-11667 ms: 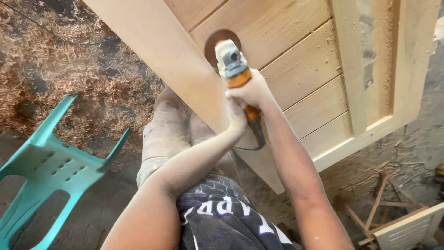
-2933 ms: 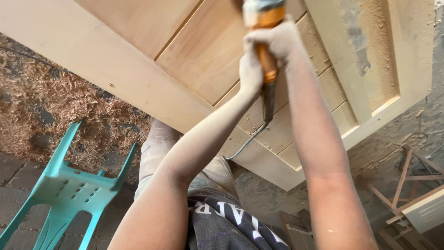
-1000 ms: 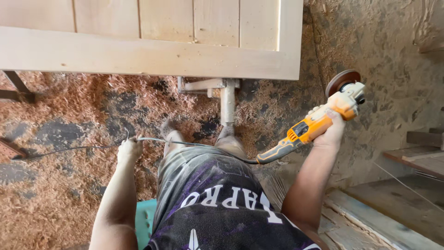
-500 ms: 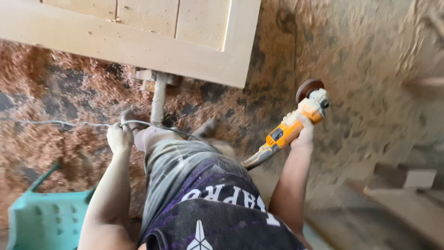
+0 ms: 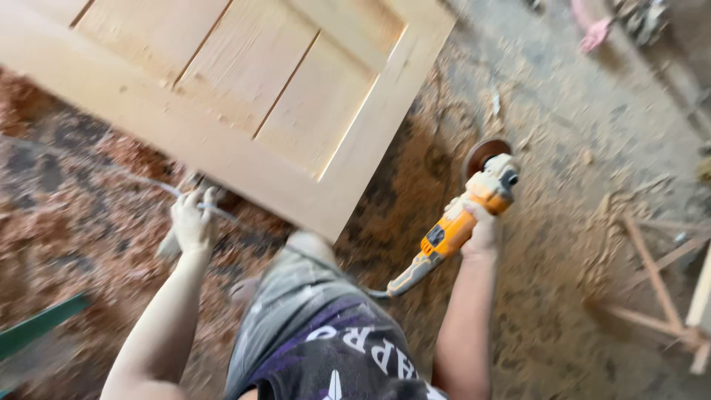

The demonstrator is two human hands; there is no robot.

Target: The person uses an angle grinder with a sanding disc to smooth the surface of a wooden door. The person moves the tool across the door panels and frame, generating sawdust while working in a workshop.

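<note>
Hands first, from left to right: the left hand (image 5: 194, 222) sits at lower left of the frame, its fingers curled round a thin grey power cord (image 5: 148, 183) that trails off toward the left edge; the right hand (image 5: 480, 230), right of centre, is clenched on the body of an orange angle grinder (image 5: 463, 218), whose brown sanding disc (image 5: 485, 153) points up and away from the body, clear of any wood.

Risks, as I judge them: the cord runs low across the legs and could snag a foot or be pulled taut, jerking the grinder. Whether the disc is spinning cannot be told from the blur; if it is, a one-handed hold gives little control, and it could swing toward the door's corner or the leg. Loose shavings underfoot could make footing slippery.

Filling the upper left is a pale, unfinished wooden panelled door (image 5: 244, 96), lying tilted, its near corner just above the person's knee. A green plastic piece (image 5: 41, 326) shows at the lower left edge. The floor (image 5: 548, 244) is bare grey ground, thick with reddish sawdust and shavings toward the left. At lower right lies a frame of thin wooden sticks (image 5: 652, 289), well apart from the grinder.
</note>
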